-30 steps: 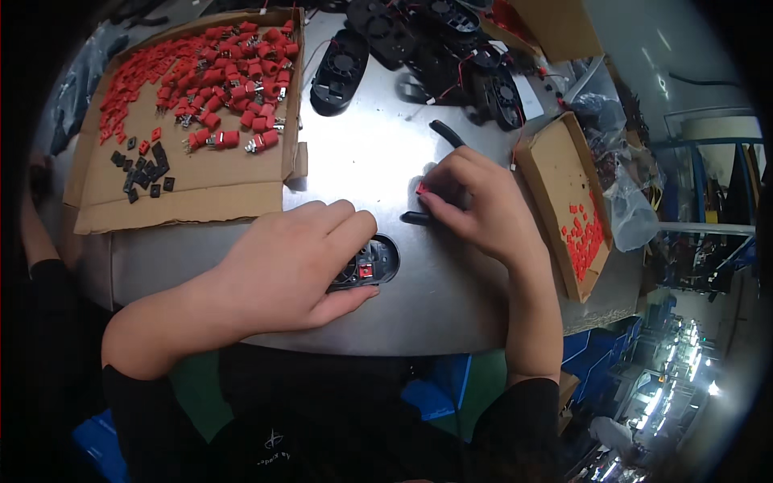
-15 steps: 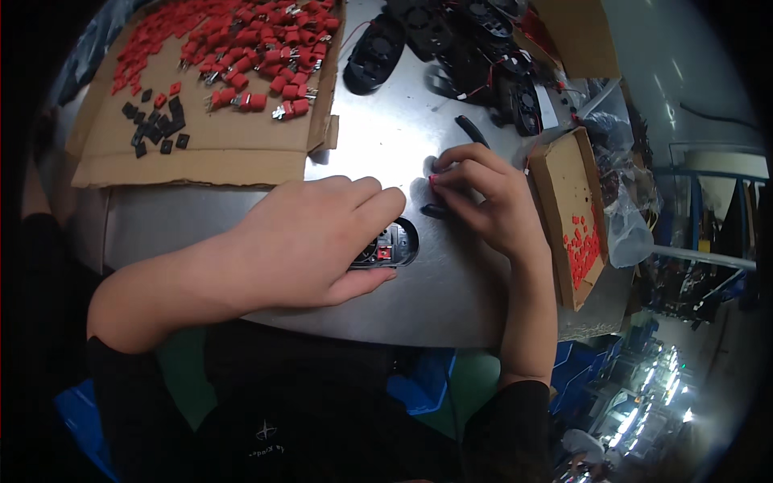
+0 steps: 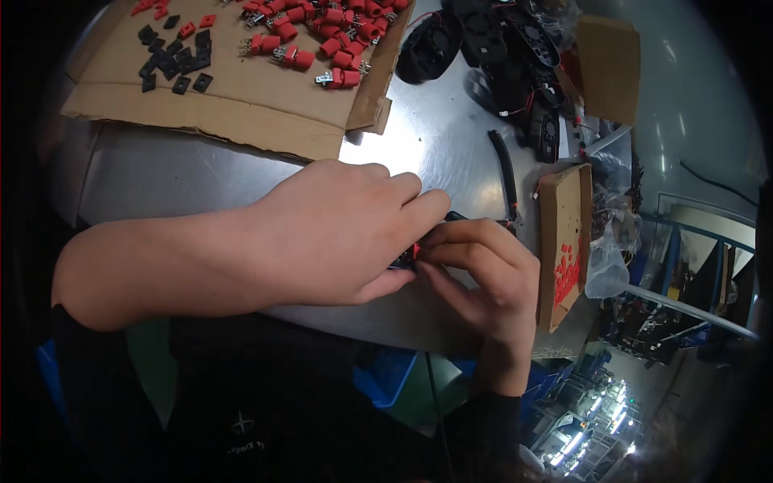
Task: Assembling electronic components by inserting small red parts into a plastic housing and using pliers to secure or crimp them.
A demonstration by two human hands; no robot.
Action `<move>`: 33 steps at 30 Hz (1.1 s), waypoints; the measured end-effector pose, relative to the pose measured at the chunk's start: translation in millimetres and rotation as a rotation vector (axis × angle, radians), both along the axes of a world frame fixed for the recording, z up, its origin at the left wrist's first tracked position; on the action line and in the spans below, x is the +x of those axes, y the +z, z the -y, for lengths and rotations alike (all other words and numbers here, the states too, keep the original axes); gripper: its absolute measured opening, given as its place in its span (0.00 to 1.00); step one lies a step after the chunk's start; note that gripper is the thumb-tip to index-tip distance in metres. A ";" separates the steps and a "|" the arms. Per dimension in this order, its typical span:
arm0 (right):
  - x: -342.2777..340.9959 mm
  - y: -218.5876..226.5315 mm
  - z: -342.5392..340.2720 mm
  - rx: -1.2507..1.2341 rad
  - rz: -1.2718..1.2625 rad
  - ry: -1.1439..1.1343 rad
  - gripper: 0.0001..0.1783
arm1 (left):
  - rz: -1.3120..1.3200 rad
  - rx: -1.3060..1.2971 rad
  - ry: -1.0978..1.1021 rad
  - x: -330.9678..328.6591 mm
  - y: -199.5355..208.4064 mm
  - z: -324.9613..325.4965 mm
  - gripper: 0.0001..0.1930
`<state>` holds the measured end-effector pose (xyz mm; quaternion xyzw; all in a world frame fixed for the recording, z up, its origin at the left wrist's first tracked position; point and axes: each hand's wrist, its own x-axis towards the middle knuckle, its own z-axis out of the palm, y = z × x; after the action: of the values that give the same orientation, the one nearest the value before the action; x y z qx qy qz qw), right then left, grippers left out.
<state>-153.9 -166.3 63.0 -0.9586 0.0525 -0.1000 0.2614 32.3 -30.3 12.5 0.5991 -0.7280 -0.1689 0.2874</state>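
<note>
My left hand [image 3: 346,229] is closed around a black plastic housing [image 3: 400,262], hiding most of it. Against the housing's right end, my right hand [image 3: 487,270] pinches a small red piece [image 3: 416,250] between thumb and fingers. The fingers of both hands nearly meet there, so how the red piece sits in the housing is hidden. Just beyond my right hand lies a tool with a curved black handle [image 3: 503,165], partly covered by the fingers.
A cardboard tray [image 3: 241,113] at far left holds red cylindrical parts with metal terminals and small black squares. More black housings [image 3: 431,44] with fan grilles and wires lie at the back. A narrow cardboard box [image 3: 550,241] with small red pieces stands at right, beside clear plastic bags [image 3: 608,270].
My right hand has come left and nearer with the red piece, up to the housing. My left hand keeps its grip on the housing. The whole view has shifted.
</note>
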 end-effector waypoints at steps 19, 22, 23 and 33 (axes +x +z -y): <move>1.3 -1.3 -6.7 0.024 0.001 0.000 0.14 | -0.013 0.044 -0.032 1.0 0.3 0.2 0.24; -0.7 -0.5 -5.8 0.056 -0.023 -0.004 0.14 | -0.021 0.018 -0.034 0.5 0.2 0.1 0.24; -0.9 -0.6 -5.6 0.060 -0.027 0.000 0.14 | -0.017 0.022 -0.043 1.1 1.2 0.0 0.24; -10.6 17.6 -2.8 0.031 -0.234 0.018 0.18 | 0.007 0.027 -0.037 1.1 1.6 0.2 0.25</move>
<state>-164.5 -163.4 80.6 -0.9600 0.0755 0.0157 0.2693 33.3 -30.5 14.1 0.5899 -0.7377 -0.1821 0.2733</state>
